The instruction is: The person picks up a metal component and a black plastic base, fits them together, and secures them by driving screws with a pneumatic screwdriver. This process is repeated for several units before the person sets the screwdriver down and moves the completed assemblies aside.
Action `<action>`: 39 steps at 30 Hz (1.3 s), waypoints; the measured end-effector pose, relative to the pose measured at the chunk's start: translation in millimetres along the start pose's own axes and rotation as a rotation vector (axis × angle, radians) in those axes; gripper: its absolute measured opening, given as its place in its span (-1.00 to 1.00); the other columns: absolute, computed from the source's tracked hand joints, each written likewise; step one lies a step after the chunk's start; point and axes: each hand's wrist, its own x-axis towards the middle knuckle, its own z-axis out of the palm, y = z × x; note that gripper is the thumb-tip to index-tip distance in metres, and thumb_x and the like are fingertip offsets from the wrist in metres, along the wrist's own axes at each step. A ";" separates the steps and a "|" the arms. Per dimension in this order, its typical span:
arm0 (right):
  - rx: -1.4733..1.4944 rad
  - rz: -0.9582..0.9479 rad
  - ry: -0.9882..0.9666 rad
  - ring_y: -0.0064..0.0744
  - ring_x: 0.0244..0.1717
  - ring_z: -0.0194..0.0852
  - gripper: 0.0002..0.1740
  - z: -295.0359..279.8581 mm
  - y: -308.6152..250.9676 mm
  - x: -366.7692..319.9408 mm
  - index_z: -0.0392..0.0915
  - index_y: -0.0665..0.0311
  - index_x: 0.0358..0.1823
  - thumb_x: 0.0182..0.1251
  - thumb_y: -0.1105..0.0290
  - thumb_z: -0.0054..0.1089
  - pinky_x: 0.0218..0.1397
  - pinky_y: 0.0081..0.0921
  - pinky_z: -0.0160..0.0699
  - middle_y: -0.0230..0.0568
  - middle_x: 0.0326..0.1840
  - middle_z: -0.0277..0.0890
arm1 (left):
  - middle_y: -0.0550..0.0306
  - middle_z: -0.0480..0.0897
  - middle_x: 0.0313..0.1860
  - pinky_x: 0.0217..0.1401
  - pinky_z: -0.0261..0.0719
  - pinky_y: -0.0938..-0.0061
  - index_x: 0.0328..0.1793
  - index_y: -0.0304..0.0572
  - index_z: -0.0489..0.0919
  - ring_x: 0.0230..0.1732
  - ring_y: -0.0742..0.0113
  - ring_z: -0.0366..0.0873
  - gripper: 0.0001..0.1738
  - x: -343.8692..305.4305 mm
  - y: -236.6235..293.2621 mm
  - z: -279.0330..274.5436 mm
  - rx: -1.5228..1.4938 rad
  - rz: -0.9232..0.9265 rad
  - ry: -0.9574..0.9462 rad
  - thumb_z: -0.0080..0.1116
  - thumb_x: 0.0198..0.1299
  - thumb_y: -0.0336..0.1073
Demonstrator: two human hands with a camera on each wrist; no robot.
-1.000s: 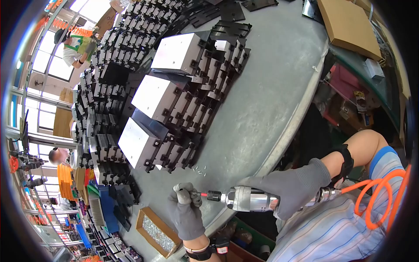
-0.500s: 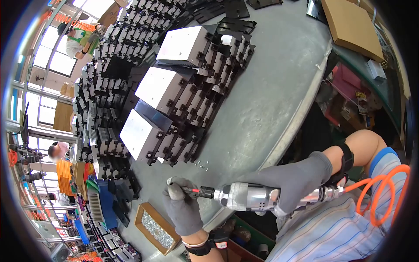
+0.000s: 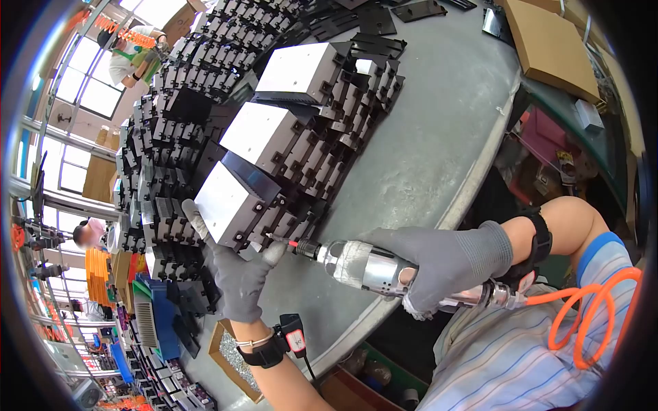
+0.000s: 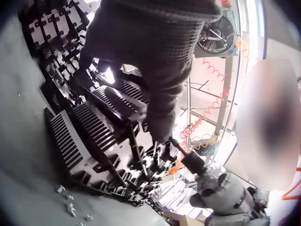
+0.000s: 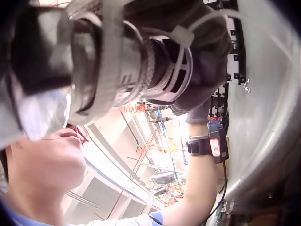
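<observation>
Right hand [image 3: 445, 264] wraps the heavy, rigid driver [image 3: 363, 267] mid-barrel, likely its best hold, bit pointing 9 o'clock at the stiff block [image 3: 226, 202] that left hand [image 3: 240, 281] braces, fingers straight.

Pneumatic screwdriver [image 3: 370, 268] against finned block [image 3: 229, 205]

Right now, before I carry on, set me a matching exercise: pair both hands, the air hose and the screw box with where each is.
1 left hand
2 right hand
3 orange hose
4 screw box

A grips the screwdriver
B beside the left wrist
C touches the nearest heat sink
D coiled over the lap

Pairs: 1-C, 2-A, 3-D, 4-B
</observation>
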 end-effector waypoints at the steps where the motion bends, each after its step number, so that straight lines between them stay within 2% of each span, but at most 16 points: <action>1: 0.000 0.001 0.002 -0.45 -0.56 0.49 -0.34 0.8 0.3 -0.1 0.16 0.46 0.09 -0.17 0.50 0.10 -0.48 -0.50 0.53 -0.15 -0.44 0.40 | -0.02 0.56 0.01 0.14 0.41 0.32 0.42 -0.32 0.02 0.04 0.13 0.49 0.28 -0.4 0.4 2.1 -0.115 -0.030 -0.033 0.57 -0.38 0.01; 2: 0.003 0.003 0.015 -0.45 -0.56 0.49 -0.35 2.0 0.6 -0.3 0.17 0.46 0.07 -0.17 0.50 0.10 -0.48 -0.49 0.53 -0.15 -0.44 0.40 | -0.02 0.56 0.01 0.14 0.41 0.32 0.42 -0.32 0.02 0.04 0.13 0.49 0.28 -0.8 1.7 3.4 -0.116 -0.031 -0.035 0.57 -0.38 0.01; 4: 0.005 0.005 0.029 -0.45 -0.57 0.48 -0.37 3.8 -2.5 -1.3 0.17 0.47 0.05 -0.17 0.50 0.10 -0.49 -0.49 0.53 -0.15 -0.44 0.40 | 0.01 0.57 -0.02 0.10 0.43 0.38 0.30 -0.33 0.22 0.00 0.22 0.50 0.08 -1.3 4.6 4.4 -0.223 0.014 -0.014 0.57 -0.36 -0.09; 6: 0.112 0.195 0.020 -0.47 -0.37 0.40 -0.06 4.4 -10.7 -3.0 0.12 0.33 0.29 -0.35 0.52 0.17 -0.35 -0.50 0.49 -0.21 -0.28 0.37 | 0.00 0.52 0.04 0.11 0.42 0.38 0.34 -0.31 0.16 0.02 0.24 0.47 0.10 -1.3 2.6 6.4 -0.215 -0.002 -0.015 0.55 -0.34 -0.11; 7: 0.114 0.195 0.023 -0.47 -0.37 0.40 -0.06 4.4 -10.1 -2.3 0.12 0.33 0.29 -0.35 0.52 0.17 -0.35 -0.50 0.49 -0.21 -0.28 0.37 | -0.01 0.46 0.10 0.12 0.41 0.39 0.38 -0.29 0.11 0.03 0.26 0.44 0.12 -1.7 1.2 7.6 -0.203 -0.018 -0.018 0.54 -0.32 -0.13; 10: 0.016 0.112 0.019 -0.45 -0.36 0.41 -0.05 4.5 -8.1 0.1 0.11 0.36 0.29 -0.35 0.51 0.17 -0.33 -0.49 0.48 -0.19 -0.28 0.38 | 0.01 0.50 0.05 0.08 0.45 0.39 0.35 -0.28 0.16 -0.02 0.29 0.46 0.06 -3.8 -2.8 14.2 -0.312 0.028 0.035 0.53 -0.29 -0.15; 12: -0.050 0.012 0.032 -0.44 -0.58 0.45 -0.38 6.8 -6.7 0.0 0.18 0.45 0.05 -0.15 0.49 0.10 -0.50 -0.50 0.52 -0.17 -0.46 0.38 | 0.01 0.50 0.05 0.08 0.44 0.39 0.35 -0.27 0.16 -0.01 0.30 0.46 0.05 -3.6 -7.1 11.9 -0.233 -0.008 0.028 0.52 -0.28 -0.16; 14: -0.051 0.010 0.052 -0.45 -0.57 0.46 -0.40 8.3 -8.2 -1.9 0.19 0.45 0.03 -0.14 0.48 0.11 -0.49 -0.50 0.51 -0.18 -0.46 0.38 | 0.00 0.49 0.05 0.09 0.44 0.39 0.35 -0.26 0.16 -0.01 0.30 0.45 0.04 -3.4 -8.8 12.8 -0.156 -0.042 0.022 0.52 -0.28 -0.17; 16: -0.051 0.005 0.069 -0.45 -0.56 0.46 -0.41 8.4 -8.1 -2.4 0.19 0.44 0.01 -0.14 0.47 0.12 -0.49 -0.51 0.51 -0.18 -0.46 0.37 | 0.07 0.61 -0.08 0.04 0.46 0.42 0.23 -0.30 0.31 -0.08 0.30 0.54 -0.05 -3.7 -7.5 15.5 -0.238 0.044 0.074 0.55 -0.29 -0.08; 23: -0.081 0.003 0.044 -0.47 -0.53 0.47 -0.42 6.7 -5.9 -2.7 0.21 0.43 0.01 -0.13 0.45 0.14 -0.46 -0.51 0.52 -0.19 -0.44 0.39 | 0.01 0.61 -0.06 0.04 0.45 0.41 0.18 -0.31 0.35 -0.07 0.26 0.54 -0.11 -6.6 0.3 15.1 -0.206 -0.023 0.105 0.54 -0.28 -0.07; 25: -0.049 -0.016 0.045 -0.46 -0.53 0.47 -0.42 7.3 -5.3 -2.7 0.21 0.43 0.00 -0.13 0.45 0.14 -0.46 -0.51 0.52 -0.19 -0.44 0.39 | 0.00 0.61 -0.07 0.05 0.45 0.41 0.14 -0.34 0.37 -0.07 0.25 0.54 -0.12 -5.4 0.8 15.0 -0.044 -0.063 0.122 0.55 -0.30 -0.08; 28: -0.001 -0.011 0.048 -0.45 -0.53 0.47 -0.47 8.9 -5.0 -2.8 0.26 0.44 -0.05 -0.13 0.44 0.13 -0.47 -0.51 0.51 -0.19 -0.48 0.40 | 0.00 0.61 -0.09 0.04 0.46 0.41 0.11 -0.35 0.38 -0.06 0.24 0.55 -0.13 -3.2 -2.5 20.8 -0.172 -0.028 0.149 0.54 -0.31 -0.06; 30: 0.110 0.048 0.053 -0.45 -0.55 0.45 -0.53 11.5 -7.6 -3.7 0.29 0.45 -0.11 -0.13 0.43 0.12 -0.49 -0.51 0.50 -0.19 -0.52 0.40 | 0.00 0.61 -0.10 0.03 0.46 0.40 0.11 -0.35 0.38 -0.07 0.24 0.55 -0.13 -3.7 -1.6 22.3 -0.176 -0.018 0.150 0.54 -0.31 -0.05; 35: 0.178 0.086 0.052 -0.46 -0.57 0.44 -0.59 14.4 -11.8 -3.4 0.31 0.44 -0.18 -0.13 0.42 0.10 -0.50 -0.52 0.49 -0.19 -0.54 0.39 | 0.02 0.61 -0.10 0.02 0.47 0.40 0.11 -0.34 0.39 -0.10 0.24 0.56 -0.11 -3.7 -5.1 22.0 -0.128 0.008 0.174 0.55 -0.33 -0.01; 37: 0.174 0.091 0.057 -0.46 -0.57 0.44 -0.60 15.1 -15.0 -3.7 0.30 0.43 -0.20 -0.13 0.42 0.09 -0.51 -0.51 0.49 -0.19 -0.53 0.39 | 0.00 0.52 0.05 0.11 0.39 0.41 0.29 -0.32 0.24 0.00 0.29 0.46 -0.02 -4.3 -5.2 20.1 -0.211 0.020 0.073 0.54 -0.24 -0.11; 39: 0.222 0.112 0.039 -0.45 -0.58 0.44 -0.61 14.1 -18.0 -3.7 0.30 0.42 -0.21 -0.13 0.43 0.08 -0.52 -0.51 0.48 -0.19 -0.53 0.38 | 0.02 0.56 -0.02 0.08 0.42 0.40 0.21 -0.33 0.30 -0.03 0.27 0.49 -0.03 -4.3 -2.2 20.6 -0.159 0.017 0.114 0.55 -0.30 -0.03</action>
